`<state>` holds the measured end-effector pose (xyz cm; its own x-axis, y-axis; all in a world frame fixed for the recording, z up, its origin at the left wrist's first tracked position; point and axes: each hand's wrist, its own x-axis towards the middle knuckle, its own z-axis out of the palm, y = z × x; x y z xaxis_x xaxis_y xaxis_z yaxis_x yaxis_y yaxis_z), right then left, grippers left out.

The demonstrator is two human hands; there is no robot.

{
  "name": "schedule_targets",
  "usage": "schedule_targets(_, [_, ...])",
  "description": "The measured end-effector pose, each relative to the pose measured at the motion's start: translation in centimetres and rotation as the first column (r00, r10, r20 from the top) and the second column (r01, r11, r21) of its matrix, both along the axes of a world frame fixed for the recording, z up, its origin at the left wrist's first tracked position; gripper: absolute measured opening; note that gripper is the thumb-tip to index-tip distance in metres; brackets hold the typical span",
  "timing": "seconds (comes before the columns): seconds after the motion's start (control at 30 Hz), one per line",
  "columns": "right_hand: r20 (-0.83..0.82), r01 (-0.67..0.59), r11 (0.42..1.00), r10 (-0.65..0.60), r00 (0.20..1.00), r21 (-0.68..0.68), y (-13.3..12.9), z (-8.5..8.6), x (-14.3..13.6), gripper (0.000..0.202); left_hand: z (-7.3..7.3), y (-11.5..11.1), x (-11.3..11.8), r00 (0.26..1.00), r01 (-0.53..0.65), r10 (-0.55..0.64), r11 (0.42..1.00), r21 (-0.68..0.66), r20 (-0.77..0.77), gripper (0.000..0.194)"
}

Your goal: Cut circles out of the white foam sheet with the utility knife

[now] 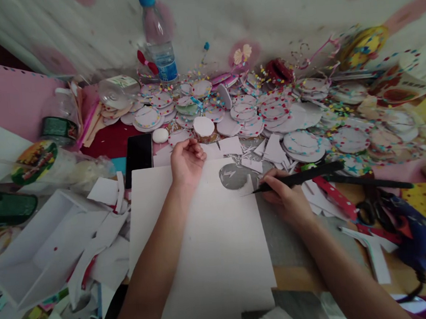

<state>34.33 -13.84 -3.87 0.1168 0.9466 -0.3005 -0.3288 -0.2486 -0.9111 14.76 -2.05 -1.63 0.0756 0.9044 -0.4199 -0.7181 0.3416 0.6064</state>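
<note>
A large white foam board [212, 238] lies in front of me, with an oval hole near its far right corner that shows a grey surface and a few white slivers. My right hand [284, 195] grips a black-handled craft knife [299, 177], its thin blade tip over the board just below the hole. My left hand [188, 161] rests at the board's far edge, palm turned up and fingers loosely curled, with nothing visible in them. Just beyond it sits a white disc [203, 126]. White offcuts [251, 165] lie scattered past the hole.
Stacks of bead-edged white discs [244, 110] line the back, beside a water bottle [160, 45]. A black phone [139, 155] and a white open box [46, 246] are at left. Scissors [372, 211] and a blue glue gun [414, 232] lie at right.
</note>
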Motion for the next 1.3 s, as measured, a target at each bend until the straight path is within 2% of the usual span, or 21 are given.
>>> schedule_targets(0.2, [0.038, 0.194, 0.981, -0.195, 0.98, 0.028, 0.0, -0.1, -0.8, 0.036, -0.1, -0.1, 0.2, 1.0, -0.004, 0.005, 1.0, 0.021, -0.019, 0.024])
schedule_targets(0.3, [0.079, 0.246, 0.969, -0.247, 0.966, 0.022, -0.1, 0.0, -1.2, 0.038, -0.2, -0.2, 0.2, 1.0, -0.011, 0.011, 1.0, 0.018, -0.018, 0.026])
schedule_targets(0.5, [0.161, 0.216, 0.975, -0.22, 0.962, 0.04, -0.3, -0.4, -1.2, 0.038, -0.3, -0.1, 0.3, 0.998, 0.004, 0.0, 0.998, 0.058, -0.058, 0.026])
schedule_targets(0.73, [0.369, 0.17, 0.977, -0.207, 0.906, 0.131, -0.6, -1.4, -0.9, 0.037, -0.3, 0.0, 0.3, 0.998, 0.01, -0.006, 0.998, 0.063, -0.058, 0.029])
schedule_targets(1.3, [0.461, 0.151, 0.974, -0.213, 0.861, 0.169, -0.9, -1.1, -1.0, 0.037, -0.5, -0.1, 0.4, 1.0, -0.004, 0.004, 0.999, 0.042, 0.016, 0.032])
